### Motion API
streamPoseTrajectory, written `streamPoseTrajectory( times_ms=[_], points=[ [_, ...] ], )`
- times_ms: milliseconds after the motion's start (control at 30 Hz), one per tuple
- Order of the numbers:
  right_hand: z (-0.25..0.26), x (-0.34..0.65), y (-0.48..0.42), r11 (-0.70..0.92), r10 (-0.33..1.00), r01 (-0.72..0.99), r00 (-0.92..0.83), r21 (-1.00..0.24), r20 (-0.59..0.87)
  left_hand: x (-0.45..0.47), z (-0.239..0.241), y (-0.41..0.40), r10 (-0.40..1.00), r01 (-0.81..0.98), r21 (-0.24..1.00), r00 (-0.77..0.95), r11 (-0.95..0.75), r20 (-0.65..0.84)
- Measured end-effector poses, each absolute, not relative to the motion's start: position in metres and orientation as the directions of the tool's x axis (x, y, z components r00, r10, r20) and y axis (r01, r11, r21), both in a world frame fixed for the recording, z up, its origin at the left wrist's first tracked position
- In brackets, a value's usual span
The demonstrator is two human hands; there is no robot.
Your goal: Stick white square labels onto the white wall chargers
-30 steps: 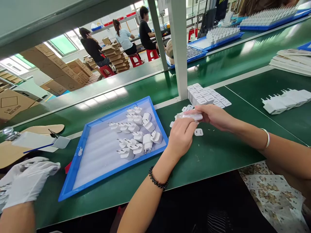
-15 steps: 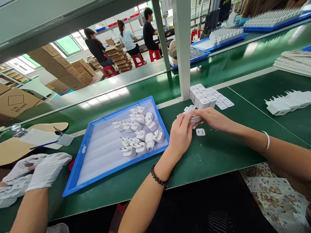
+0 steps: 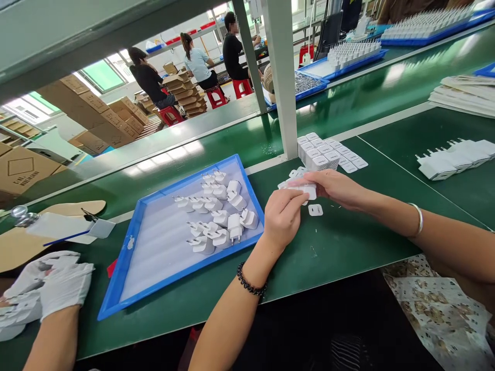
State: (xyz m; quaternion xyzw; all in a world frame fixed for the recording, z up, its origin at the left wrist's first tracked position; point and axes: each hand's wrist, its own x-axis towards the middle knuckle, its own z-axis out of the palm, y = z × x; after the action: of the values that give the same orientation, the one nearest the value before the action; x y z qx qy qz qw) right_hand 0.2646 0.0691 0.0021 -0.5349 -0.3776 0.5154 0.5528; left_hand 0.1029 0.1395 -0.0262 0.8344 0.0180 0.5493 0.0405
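My left hand (image 3: 284, 216) and my right hand (image 3: 336, 186) meet over the table, both closed on small white charger face plates (image 3: 311, 192) with rounded corners. How many are held is partly hidden by the fingers. One loose face plate (image 3: 315, 209) with a slot lies flat just in front of the hands. Behind them stands a block of stacked white face plates (image 3: 320, 157), with more lying flat beside it. Left of my hands, a blue tray (image 3: 133, 221) holds several white plug chargers (image 3: 220, 217), their pins pointing various ways.
At far left a co-worker's gloved hand (image 3: 64, 288) handles white pieces. A row of white chargers (image 3: 450, 164) lies at right, below stacked white sheets (image 3: 460, 98). A metal post (image 3: 281, 82) rises behind the stack. Filled trays (image 3: 353, 55) stand farther back.
My hands have shifted slightly apart, so more of the held white face plates shows between them. The co-worker's gloved hand has moved left and down. The camera view has shifted slightly.
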Motion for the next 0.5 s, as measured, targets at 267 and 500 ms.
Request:
streamPoseTrajectory(
  times_ms=[267,500],
  points=[
    [0.001,0.287,0.081,-0.048,0.922,-0.170,0.372,-0.984,-0.110,0.100,-0.030,0.137,0.135,-0.068,0.169,0.352,-0.983,0.926],
    [0.004,0.316,0.084,0.030,0.881,-0.185,0.469,-0.982,-0.062,0.101,-0.030,0.141,0.349,0.187,0.305,0.655,-0.934,0.670]
  ],
)
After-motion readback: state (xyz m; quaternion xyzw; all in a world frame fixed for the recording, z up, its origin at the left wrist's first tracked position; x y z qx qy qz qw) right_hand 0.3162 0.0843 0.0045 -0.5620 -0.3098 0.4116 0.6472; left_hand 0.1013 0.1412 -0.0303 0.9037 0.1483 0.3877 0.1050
